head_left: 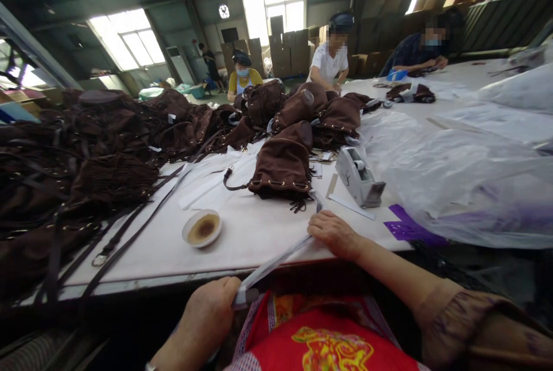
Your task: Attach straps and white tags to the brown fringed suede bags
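A long flat strap (276,260) in whitish translucent wrapping runs slantwise across the table's front edge. My left hand (210,309), low and in front of the table, is closed around its near end, where a grey-dark piece shows. Over the tabletop, my right hand (334,233) is closed on the same strap farther along. A short far end sticks out beyond my right fingers. Just past that end lies a brown fringed drawstring bag (280,163) with metal eyelets and a small buckled strap.
Brown bags (116,135) are heaped on the left. A shallow bowl (201,228) with brown residue sits near the front edge. To the right are a tape dispenser (358,178), a purple piece (410,226) and clear plastic sheeting (466,169). Several people work beyond the table.
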Demonstrator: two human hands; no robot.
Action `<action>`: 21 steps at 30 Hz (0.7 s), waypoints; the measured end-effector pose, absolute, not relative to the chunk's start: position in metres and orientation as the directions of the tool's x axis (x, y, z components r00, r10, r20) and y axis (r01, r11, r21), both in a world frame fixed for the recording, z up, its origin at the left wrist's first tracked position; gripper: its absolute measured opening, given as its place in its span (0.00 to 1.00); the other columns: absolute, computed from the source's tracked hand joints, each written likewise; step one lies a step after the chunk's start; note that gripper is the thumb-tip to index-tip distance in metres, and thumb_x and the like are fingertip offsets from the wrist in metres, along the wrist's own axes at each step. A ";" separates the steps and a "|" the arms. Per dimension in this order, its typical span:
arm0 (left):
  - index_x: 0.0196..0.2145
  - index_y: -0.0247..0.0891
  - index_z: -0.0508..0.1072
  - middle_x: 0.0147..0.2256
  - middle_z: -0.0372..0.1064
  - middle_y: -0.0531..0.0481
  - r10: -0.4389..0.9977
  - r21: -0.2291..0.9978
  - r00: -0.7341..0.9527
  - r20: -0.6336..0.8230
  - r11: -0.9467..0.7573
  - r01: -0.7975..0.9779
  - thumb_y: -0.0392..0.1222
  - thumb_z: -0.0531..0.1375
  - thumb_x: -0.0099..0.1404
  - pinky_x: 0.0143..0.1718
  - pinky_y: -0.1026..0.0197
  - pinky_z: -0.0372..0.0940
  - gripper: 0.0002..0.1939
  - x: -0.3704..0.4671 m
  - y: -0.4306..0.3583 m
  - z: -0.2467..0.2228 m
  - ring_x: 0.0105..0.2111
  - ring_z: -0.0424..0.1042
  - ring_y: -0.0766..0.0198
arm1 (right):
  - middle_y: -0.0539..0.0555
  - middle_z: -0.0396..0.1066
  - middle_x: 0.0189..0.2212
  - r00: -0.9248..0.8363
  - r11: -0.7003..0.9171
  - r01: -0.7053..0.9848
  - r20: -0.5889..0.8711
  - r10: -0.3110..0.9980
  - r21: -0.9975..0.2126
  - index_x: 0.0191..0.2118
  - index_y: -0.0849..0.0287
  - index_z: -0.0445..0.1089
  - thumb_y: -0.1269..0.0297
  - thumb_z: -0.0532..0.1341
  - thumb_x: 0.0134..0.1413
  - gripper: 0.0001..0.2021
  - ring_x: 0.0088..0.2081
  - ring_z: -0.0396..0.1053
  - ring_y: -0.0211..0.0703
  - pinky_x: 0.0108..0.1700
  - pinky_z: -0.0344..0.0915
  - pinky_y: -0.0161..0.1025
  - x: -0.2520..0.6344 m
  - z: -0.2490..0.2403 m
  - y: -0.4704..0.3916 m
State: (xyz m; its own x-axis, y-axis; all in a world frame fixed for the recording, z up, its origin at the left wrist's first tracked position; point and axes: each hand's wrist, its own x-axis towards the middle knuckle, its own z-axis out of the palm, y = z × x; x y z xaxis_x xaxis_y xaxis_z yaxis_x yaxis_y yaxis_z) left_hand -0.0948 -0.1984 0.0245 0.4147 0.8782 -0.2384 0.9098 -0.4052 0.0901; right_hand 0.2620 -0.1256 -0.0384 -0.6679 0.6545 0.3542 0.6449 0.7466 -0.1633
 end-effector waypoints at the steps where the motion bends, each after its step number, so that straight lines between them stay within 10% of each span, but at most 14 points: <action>1: 0.34 0.39 0.71 0.32 0.73 0.47 0.885 0.096 0.399 -0.241 -0.387 0.917 0.29 0.48 0.64 0.34 0.60 0.60 0.13 -0.098 -0.202 0.020 0.33 0.72 0.58 | 0.61 0.72 0.44 -0.633 0.741 0.625 0.397 0.665 -0.244 0.38 0.60 0.71 0.78 0.54 0.54 0.11 0.48 0.67 0.46 0.51 0.59 0.44 0.262 -0.041 -0.124; 5: 0.33 0.38 0.72 0.32 0.71 0.46 0.886 0.139 0.387 -0.256 -0.362 0.922 0.33 0.48 0.66 0.34 0.61 0.62 0.13 -0.105 -0.217 -0.001 0.32 0.71 0.60 | 0.61 0.68 0.52 -0.177 0.465 0.615 0.463 0.869 -0.637 0.43 0.59 0.71 0.74 0.54 0.53 0.14 0.52 0.67 0.47 0.51 0.65 0.43 0.270 -0.045 -0.114; 9: 0.46 0.42 0.72 0.41 0.71 0.46 0.863 0.315 0.441 -0.246 -0.359 0.878 0.47 0.59 0.62 0.38 0.61 0.65 0.15 -0.110 -0.216 -0.001 0.36 0.73 0.59 | 0.57 0.73 0.34 0.286 -0.107 0.525 0.057 0.957 -0.844 0.41 0.62 0.71 0.58 0.62 0.52 0.14 0.29 0.70 0.41 0.31 0.67 0.37 0.276 -0.047 -0.087; 13: 0.48 0.40 0.73 0.45 0.71 0.43 0.879 0.558 0.461 -0.120 -0.324 0.764 0.54 0.59 0.63 0.46 0.58 0.65 0.21 -0.095 -0.191 0.022 0.43 0.71 0.56 | 0.45 0.60 0.13 0.233 -0.368 0.233 -0.316 0.920 -0.900 0.30 0.60 0.67 0.53 0.64 0.48 0.14 0.13 0.55 0.32 0.15 0.50 0.31 0.262 -0.050 -0.067; 21: 0.34 0.36 0.75 0.29 0.73 0.49 0.862 0.674 0.474 -0.182 -0.241 0.698 0.52 0.54 0.66 0.31 0.64 0.60 0.17 0.006 -0.129 0.016 0.29 0.68 0.64 | 0.41 0.51 0.13 0.223 -0.386 0.126 -0.353 0.909 -0.914 0.26 0.55 0.54 0.59 0.57 0.56 0.12 0.13 0.50 0.30 0.14 0.45 0.28 0.248 -0.046 -0.069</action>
State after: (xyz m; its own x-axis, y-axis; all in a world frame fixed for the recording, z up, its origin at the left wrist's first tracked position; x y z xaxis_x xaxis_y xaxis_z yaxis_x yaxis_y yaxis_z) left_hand 0.0060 -0.1294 0.0157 0.4737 0.8616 -0.1823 0.6982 -0.2413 0.6740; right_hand 0.2482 -0.0694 -0.0463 0.2226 0.9086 -0.3533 0.1263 -0.3862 -0.9137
